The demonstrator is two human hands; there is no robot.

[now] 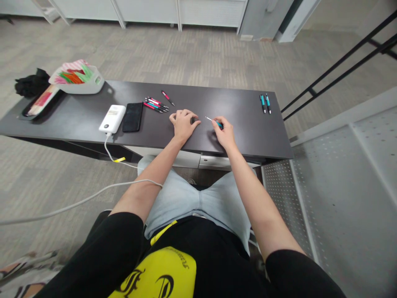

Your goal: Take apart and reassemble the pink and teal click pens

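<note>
My right hand (224, 131) is closed around a teal pen part (219, 124) just above the dark desk (198, 97). A thin, pale refill (209, 118) sticks out of the grip, pointing left. To its left, my left hand (183, 124) rests on the desk with curled fingers. A small dark piece (192, 120) shows between its thumb and forefinger, mostly hidden, so its kind is unclear. Several red, pink and blue pens (155, 104) lie in a bunch beyond my left hand. A single red pen (168, 97) lies apart from them. Two teal pens (265, 103) lie side by side at the far right.
Left of my hands are a black phone (132, 117) and a white power bank (113, 118), whose cable (109, 149) runs over the desk edge. A white basket (81, 85), a black tray (40, 105) and black cloth (32, 82) stand at the left end. Black rails (338, 68) rise at right.
</note>
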